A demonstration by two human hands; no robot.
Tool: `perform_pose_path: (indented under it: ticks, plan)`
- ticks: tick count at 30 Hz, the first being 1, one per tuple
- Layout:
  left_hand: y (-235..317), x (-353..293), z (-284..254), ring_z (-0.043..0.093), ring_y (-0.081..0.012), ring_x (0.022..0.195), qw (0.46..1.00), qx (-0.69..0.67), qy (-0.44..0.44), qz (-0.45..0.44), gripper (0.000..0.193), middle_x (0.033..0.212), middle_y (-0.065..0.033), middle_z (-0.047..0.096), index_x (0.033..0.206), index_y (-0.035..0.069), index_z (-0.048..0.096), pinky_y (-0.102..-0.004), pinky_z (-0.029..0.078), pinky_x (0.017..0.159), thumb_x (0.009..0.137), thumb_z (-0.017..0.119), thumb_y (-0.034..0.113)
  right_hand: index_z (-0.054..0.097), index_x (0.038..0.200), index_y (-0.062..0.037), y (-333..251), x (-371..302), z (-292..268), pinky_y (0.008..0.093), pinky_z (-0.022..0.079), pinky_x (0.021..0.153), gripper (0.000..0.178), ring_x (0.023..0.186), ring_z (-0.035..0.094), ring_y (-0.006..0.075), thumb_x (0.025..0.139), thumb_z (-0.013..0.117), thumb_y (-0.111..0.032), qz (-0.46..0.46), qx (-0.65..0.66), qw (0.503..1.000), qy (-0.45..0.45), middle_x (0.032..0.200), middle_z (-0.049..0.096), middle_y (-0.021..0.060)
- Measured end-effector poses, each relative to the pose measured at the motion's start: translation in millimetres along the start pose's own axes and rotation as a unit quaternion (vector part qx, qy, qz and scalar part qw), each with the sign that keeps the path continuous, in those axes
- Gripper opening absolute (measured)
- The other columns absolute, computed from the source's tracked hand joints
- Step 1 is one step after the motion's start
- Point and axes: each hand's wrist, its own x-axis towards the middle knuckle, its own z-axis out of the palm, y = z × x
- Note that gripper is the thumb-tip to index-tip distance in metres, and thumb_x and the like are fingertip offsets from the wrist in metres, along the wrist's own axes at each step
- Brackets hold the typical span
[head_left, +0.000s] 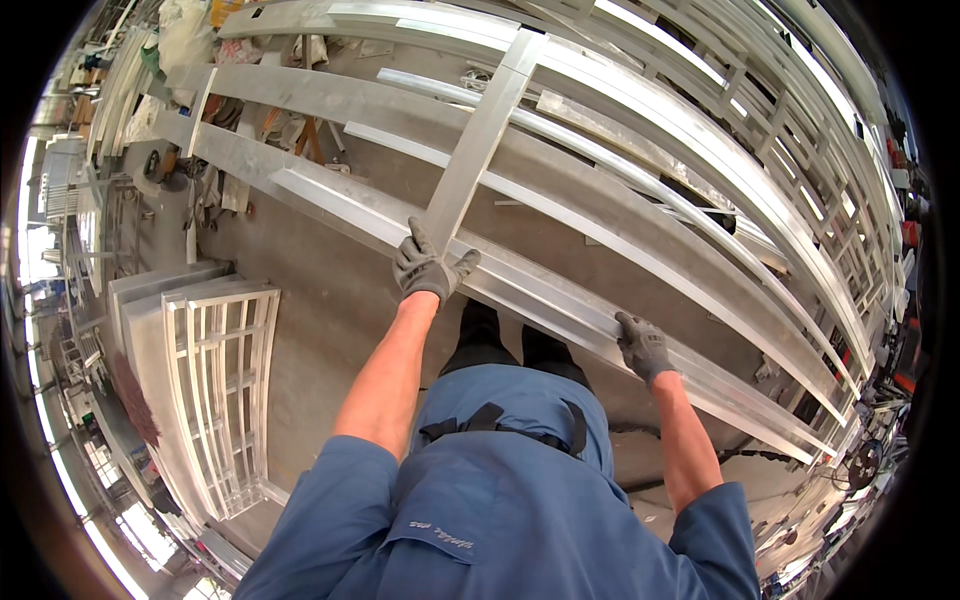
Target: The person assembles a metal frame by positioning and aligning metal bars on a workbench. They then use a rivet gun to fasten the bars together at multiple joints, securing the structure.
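Observation:
A wide flat metal bar [480, 145] lies crosswise over several long silvery metal profiles. My left hand [428, 264], in a grey work glove, rests at the near end of this bar, where it meets the nearest long profile [545, 308]. Its thumb and index finger are spread apart; the other fingers are partly hidden. Farther right, my right hand [645, 348], also gloved, grips the same nearest profile, fingers curled over its edge. A thinner light strip [340, 205] lies along the profiles to the left of my left hand.
Welded metal frames [225, 390] stand stacked on the floor at left. More lattice frames [790, 150] fill the far right. Clutter and a plastic bag [185, 35] lie at the far left. A dark cable [770, 455] runs along the floor at right.

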Motion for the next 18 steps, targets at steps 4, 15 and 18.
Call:
perform_pose_path:
  ticks: [4, 15, 18]
  plan:
    - [-3, 4, 4, 0.039, -0.0348, 0.139, 1.0, 0.014, 0.012, -0.002, 0.151, 0.153, -0.0234, 0.038, 0.166, 0.0, -0.003, -0.0512, 0.024, 0.121, 0.067, 0.069, 0.089, 0.056, 0.125, -0.0084, -38, 25, -3, 0.0551, 0.052, 0.086, 0.035, 0.105, 0.066, 0.0445, 0.091, 0.065, -0.014, -0.023, -0.012, 1.0, -0.013, 0.11, 0.068, 0.0234]
    - [2, -4, -4, 0.034, -0.0363, 0.144, 1.0, -0.012, -0.001, 0.001, 0.148, 0.154, -0.0228, 0.036, 0.167, -0.001, 0.002, -0.0531, 0.02, 0.122, 0.069, 0.069, 0.088, 0.057, 0.118, -0.005, -138, 113, 9, 0.0514, 0.056, 0.087, 0.03, 0.104, 0.071, 0.0406, 0.094, 0.065, -0.022, -0.069, -0.058, 0.996, -0.029, 0.117, 0.072, 0.0216]
    - [0, -2, -4, 0.032, -0.0364, 0.145, 0.999, -0.014, -0.029, -0.01, 0.148, 0.154, -0.0228, 0.035, 0.167, -0.001, 0.001, -0.0533, 0.018, 0.123, 0.07, 0.069, 0.088, 0.057, 0.117, -0.0045, -164, 132, 10, 0.0514, 0.055, 0.087, 0.03, 0.104, 0.071, 0.0396, 0.094, 0.065, -0.022, -0.073, -0.057, 0.995, -0.039, 0.117, 0.071, 0.0221]
